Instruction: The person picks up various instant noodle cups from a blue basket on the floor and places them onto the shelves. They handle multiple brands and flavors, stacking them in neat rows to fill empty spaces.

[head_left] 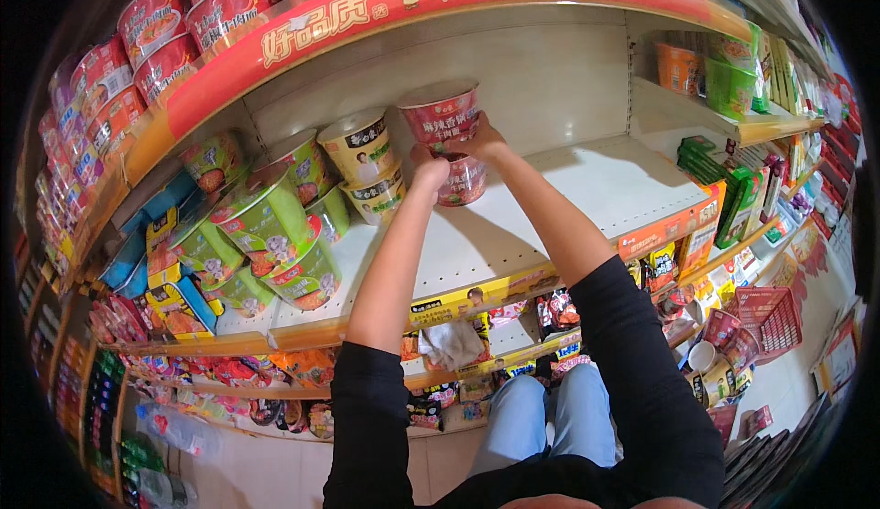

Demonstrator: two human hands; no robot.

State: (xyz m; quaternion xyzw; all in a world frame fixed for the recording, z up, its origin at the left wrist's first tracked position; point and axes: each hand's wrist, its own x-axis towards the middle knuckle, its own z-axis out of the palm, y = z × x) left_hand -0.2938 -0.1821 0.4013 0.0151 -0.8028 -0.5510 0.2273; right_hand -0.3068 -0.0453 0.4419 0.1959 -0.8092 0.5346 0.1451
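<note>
Both hands reach onto the metal shelf (509,234), around two stacked red instant noodle cups. My right hand (485,139) grips the right side of the upper red noodle cup (440,121) near its base. My left hand (432,169) is at that cup's lower left, where the two cups meet; its fingertips are partly hidden, so its hold is unclear. Below stands the lower red noodle cup (464,182). Just left are stacked cream noodle cups (359,146), and farther left several stacked green noodle cups (265,217).
An upper shelf with a red front strip (385,11) bears red noodle cups (230,17). Boxed noodles (182,303) stand at the shelf's left end. Packets fill shelves below. At the right are a side shelf (729,124), a red plastic basket (770,320) and loose cups (722,327).
</note>
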